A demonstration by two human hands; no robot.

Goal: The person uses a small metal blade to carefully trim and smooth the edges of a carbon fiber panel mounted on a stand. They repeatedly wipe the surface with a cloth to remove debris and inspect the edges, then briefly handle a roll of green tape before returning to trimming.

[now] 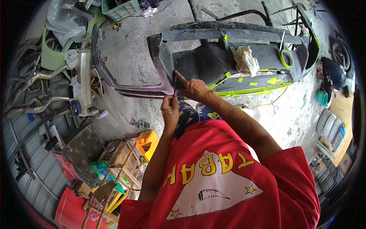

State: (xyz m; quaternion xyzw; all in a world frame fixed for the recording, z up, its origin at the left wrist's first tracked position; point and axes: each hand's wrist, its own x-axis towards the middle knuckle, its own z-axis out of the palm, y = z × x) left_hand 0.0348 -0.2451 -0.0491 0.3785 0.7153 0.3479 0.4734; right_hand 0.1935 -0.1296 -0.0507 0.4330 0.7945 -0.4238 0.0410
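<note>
Left hand point(170, 109) pinches a thin dark strip point(175, 86) against the car bumper point(162, 63) up front, right hand point(196, 90) has a finger by its far end (can't tell if it's gripping), and a loose pinch could probably let it slide crooked.

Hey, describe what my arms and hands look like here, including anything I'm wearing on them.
Short, loose red sleeves leave the forearms bare. Dark, tattoo-like markings show on the right forearm and seemingly on the left hand. The right hand appears to have a ring on a finger. Neither hand wears a glove.
</note>
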